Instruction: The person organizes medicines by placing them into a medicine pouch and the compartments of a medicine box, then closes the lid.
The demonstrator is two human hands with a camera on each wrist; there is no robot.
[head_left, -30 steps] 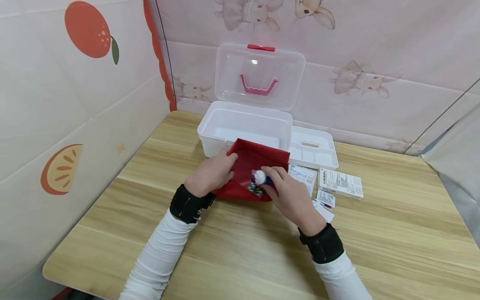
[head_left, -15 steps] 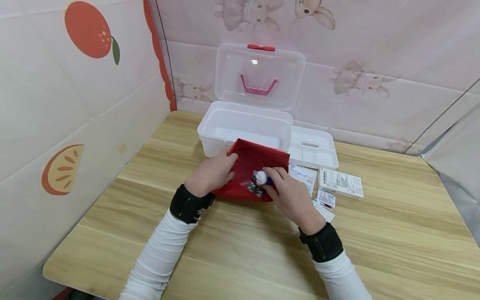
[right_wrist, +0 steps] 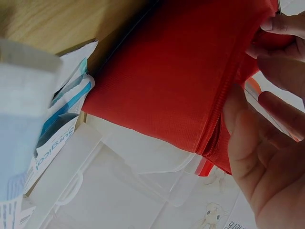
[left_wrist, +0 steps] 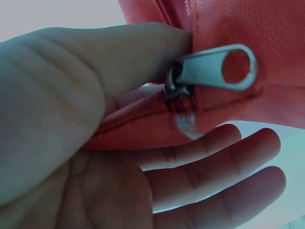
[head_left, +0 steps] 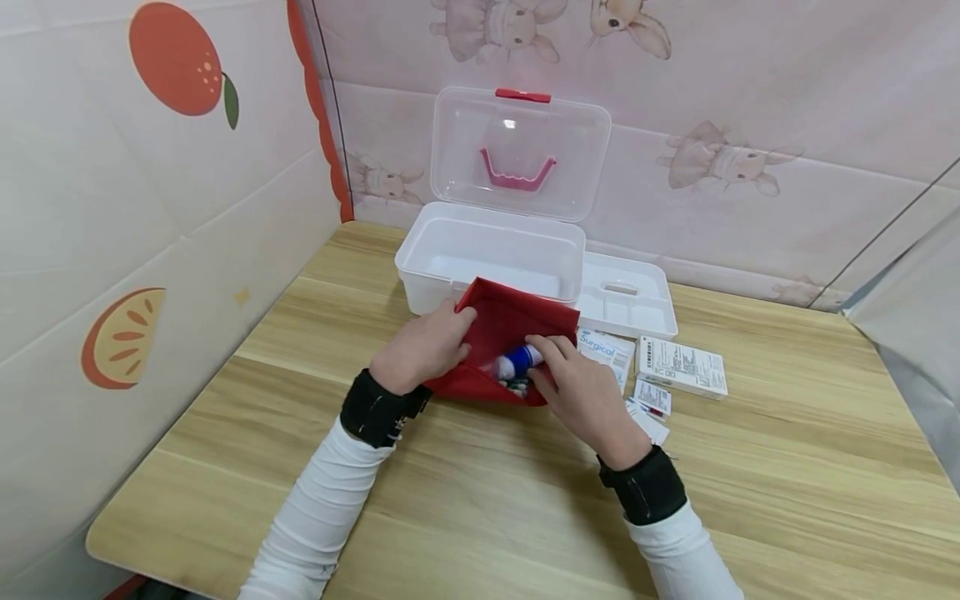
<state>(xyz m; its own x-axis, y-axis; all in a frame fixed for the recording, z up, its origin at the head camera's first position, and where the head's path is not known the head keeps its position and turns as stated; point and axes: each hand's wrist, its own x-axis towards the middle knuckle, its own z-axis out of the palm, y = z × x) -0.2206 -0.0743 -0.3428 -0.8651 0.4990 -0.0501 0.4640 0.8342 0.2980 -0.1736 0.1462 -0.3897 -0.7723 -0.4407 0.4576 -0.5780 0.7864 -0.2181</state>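
Observation:
My left hand (head_left: 423, 346) pinches the left edge of a red zipper pouch (head_left: 517, 307), which stands with its mouth spread. In the left wrist view its thumb lies over the fabric beside a metal zip pull (left_wrist: 214, 69). Inside the pouch, a small blue-and-white cylinder (head_left: 516, 363) lies tilted above several small green-and-white pieces (head_left: 516, 386). My right hand (head_left: 585, 396) is at the pouch's right side, its fingertips beside the cylinder's right end. From the right wrist, its loose fingers (right_wrist: 234, 102) overlap the zip edge; the pouch wall hides the cylinder.
Behind the pouch is a clear plastic case (head_left: 420, 271) with its lid raised. A white compartment tray (head_left: 663, 312) stands to its right. A "Surgical" packet (head_left: 603, 350), a white box (head_left: 681, 367) and small sachets (head_left: 651, 398) lie right of the pouch on the wooden table (head_left: 480, 517).
The cylinder, whose white end earlier faced up between my right fingers, has tipped left and down inside the pouch. Both hands have barely moved.

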